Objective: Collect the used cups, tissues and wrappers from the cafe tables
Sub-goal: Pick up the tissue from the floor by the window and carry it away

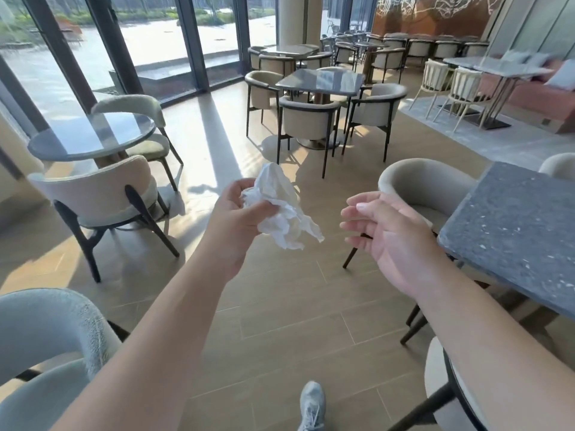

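The crumpled white paper tissue (281, 209) in the left hand (236, 219) looks thin and wrinkly. Right of the right hand (395, 234), the grey speckled stone table (513, 231) looks matt. Below both, the brown wood-look floor (280, 321) is smooth.

Counts: 2 hands, left (238, 217) and right (389, 234). 1 tissue (281, 209), crumpled. 1 shoe (312, 405). Near tabletops: 1 round (90, 136), 1 speckled grey (513, 234), 1 square (320, 80). 4 chairs around the square one. Further tabletops and chairs at back are too blurred to count.
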{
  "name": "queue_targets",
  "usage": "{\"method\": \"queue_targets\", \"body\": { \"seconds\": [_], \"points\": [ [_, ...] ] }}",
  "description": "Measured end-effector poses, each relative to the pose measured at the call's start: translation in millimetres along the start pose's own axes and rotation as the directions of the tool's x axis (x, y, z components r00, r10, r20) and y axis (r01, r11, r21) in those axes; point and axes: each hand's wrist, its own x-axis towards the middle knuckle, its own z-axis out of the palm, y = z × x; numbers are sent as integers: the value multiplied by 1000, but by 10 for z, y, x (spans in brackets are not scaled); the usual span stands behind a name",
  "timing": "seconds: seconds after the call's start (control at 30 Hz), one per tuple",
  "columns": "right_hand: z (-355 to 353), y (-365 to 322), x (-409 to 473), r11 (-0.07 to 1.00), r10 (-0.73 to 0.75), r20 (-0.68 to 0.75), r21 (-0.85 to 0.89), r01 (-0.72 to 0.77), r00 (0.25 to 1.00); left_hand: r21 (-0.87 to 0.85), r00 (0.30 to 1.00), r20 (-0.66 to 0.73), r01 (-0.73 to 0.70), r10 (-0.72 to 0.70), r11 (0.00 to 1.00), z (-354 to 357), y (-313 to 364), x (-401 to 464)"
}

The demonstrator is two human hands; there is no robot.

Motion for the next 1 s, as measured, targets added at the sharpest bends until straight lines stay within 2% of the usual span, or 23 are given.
{"method": "queue_targets", "body": {
  "seconds": [0.2,0.4,0.6,0.83,1.0],
  "points": [
    [-9,259,1061,998,38,-26,44,-37,999,24,999,-30,27,-26,999,-80,-258,1012],
    [-7,270,2382,995,48,-52,87,-44,997,35,994,-94,51,-47,998,-135,-226,2299],
    [-34,94,3447,995,10,-47,104,-5,999,24,998,-59,2,0,1000,-89,-158,3368],
    [-25,133,4279,997,14,-15,80,-13,1000,-2,1000,-16,-13,13,1000,-150,-229,4330],
    [1,341,5029,998,29,-70,60,-25,997,-28,998,29,49,-48,998,-252,-489,5135]
  ]
}}
